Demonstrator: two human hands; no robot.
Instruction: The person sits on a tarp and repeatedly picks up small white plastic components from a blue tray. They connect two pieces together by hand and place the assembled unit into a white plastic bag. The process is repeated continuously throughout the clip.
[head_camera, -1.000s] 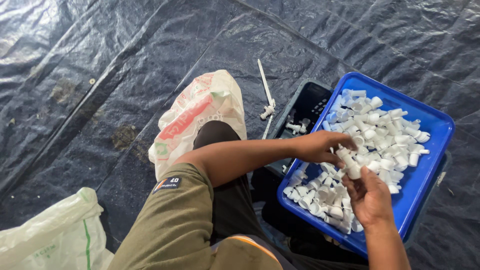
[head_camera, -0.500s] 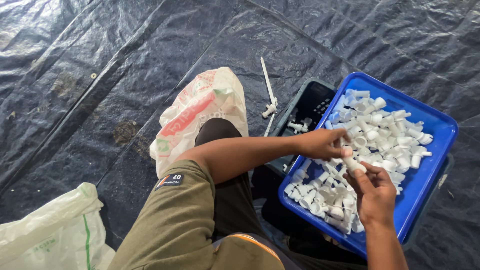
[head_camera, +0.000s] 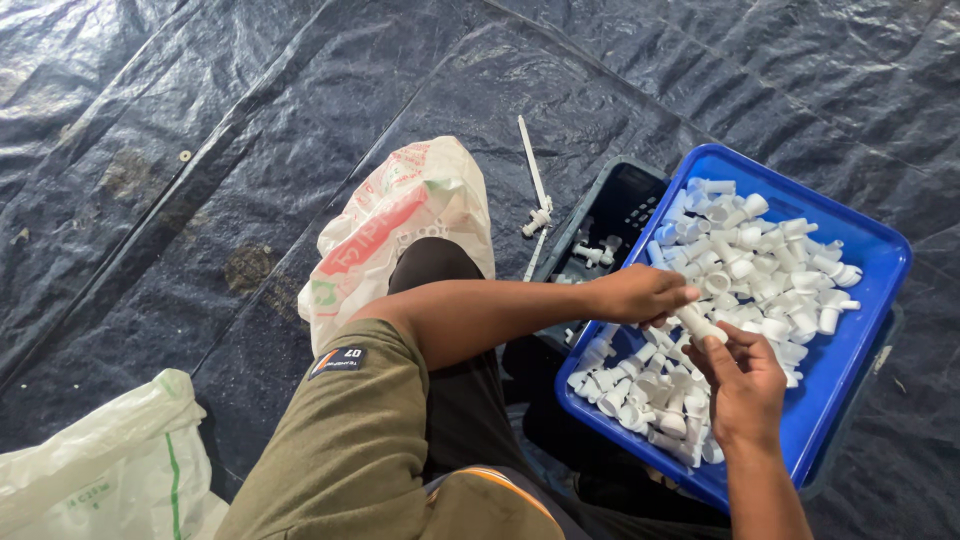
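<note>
Hands meet over the near half of a blue tray (head_camera: 860, 330) heaped with small white plastic fittings (head_camera: 745, 265). The left hand (head_camera: 640, 295) and the right hand (head_camera: 745, 385) both close their fingers on one white fitting (head_camera: 697, 323), held between them just above the pile. At ten o'clock from the tray sits a dark crate (head_camera: 620, 205) with a few white pieces inside, and a long white rod (head_camera: 533, 175) lies at its eleven o'clock. A printed plastic bag (head_camera: 400, 225) rests by the knee at nine o'clock of the crate, on black tarpaulin (head_camera: 200, 120); a white bag (head_camera: 110, 465) lies at seven o'clock.
</note>
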